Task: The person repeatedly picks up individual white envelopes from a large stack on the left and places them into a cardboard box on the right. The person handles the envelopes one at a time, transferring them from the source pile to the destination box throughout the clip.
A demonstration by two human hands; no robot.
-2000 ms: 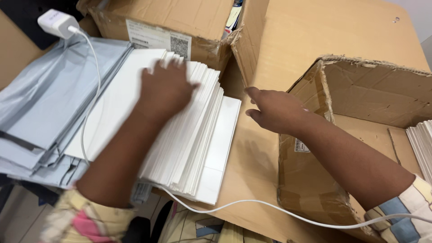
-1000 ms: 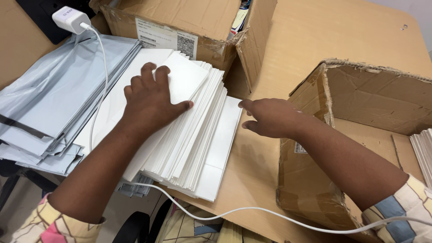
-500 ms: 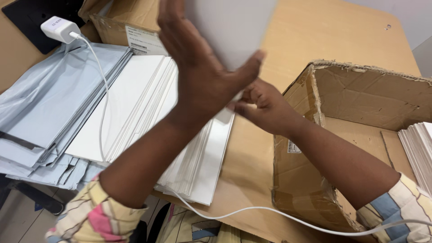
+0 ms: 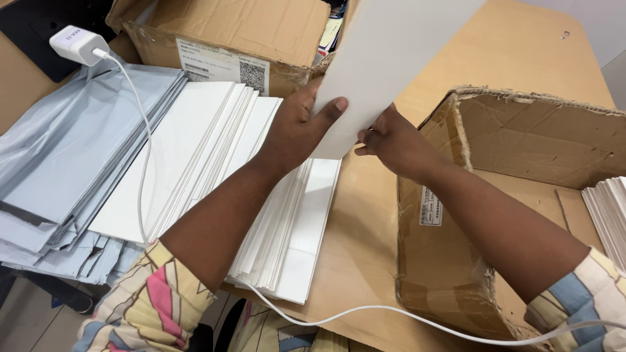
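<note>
The person holds one flat white rectangular card sheet (image 4: 391, 58) with both hands, lifted above the wooden table (image 4: 515, 58) and tilted, with its upper end going out of view. The left hand (image 4: 300, 127) grips the lower left edge of the sheet, thumb pressed on the front side and fingers behind. The right hand (image 4: 394, 140) closes on the lower right corner of the same sheet.

Just below the sheet lies a fanned stack of the same white card sheets (image 4: 228, 176), and the left forearm passes over it. To the left of this stack is a pile of grey plastic mailing bags (image 4: 65, 163). A white charger plug (image 4: 78, 44) rests on the bags, and its white cable (image 4: 140, 163) runs across the stack. To the right of the stack stands an open brown cardboard box (image 4: 521, 163), and behind it another cardboard box (image 4: 241, 39).
</note>
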